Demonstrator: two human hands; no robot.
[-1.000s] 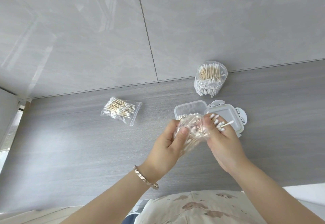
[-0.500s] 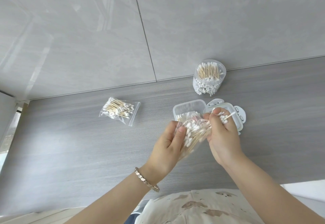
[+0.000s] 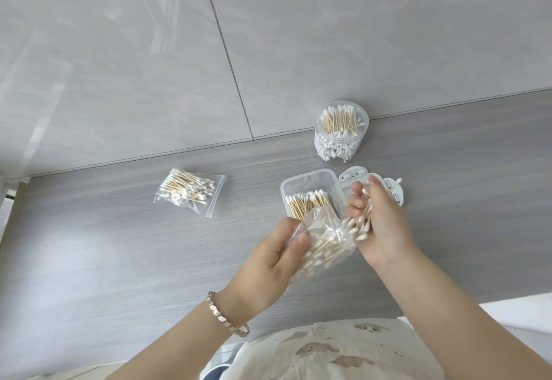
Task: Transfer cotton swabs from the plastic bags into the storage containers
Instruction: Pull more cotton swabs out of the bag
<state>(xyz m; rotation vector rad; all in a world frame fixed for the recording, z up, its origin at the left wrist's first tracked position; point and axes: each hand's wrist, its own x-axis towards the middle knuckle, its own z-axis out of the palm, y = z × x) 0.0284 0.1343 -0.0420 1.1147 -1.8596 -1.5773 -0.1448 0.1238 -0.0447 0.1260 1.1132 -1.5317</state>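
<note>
Head view: the right hand (image 3: 378, 224) has now drawn a bundle of wooden-stemmed cotton swabs (image 3: 357, 227) half out of the crinkled clear plastic bag (image 3: 321, 239), pinched by the left hand (image 3: 277, 263), just near the part-filled rectangular clear container (image 3: 307, 197); dropping them in comes next.

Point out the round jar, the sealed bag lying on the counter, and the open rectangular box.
round jar (image 3: 340, 131), head view, its clear side wall.
sealed bag (image 3: 191, 194), head view, middle of the bag.
rectangular box (image 3: 304, 181), head view, its bare far end.

A grey countertop (image 3: 119, 260) carries a sealed swab bag (image 3: 188, 194), round jar (image 3: 341, 130) and rectangular container (image 3: 307, 188).
</note>
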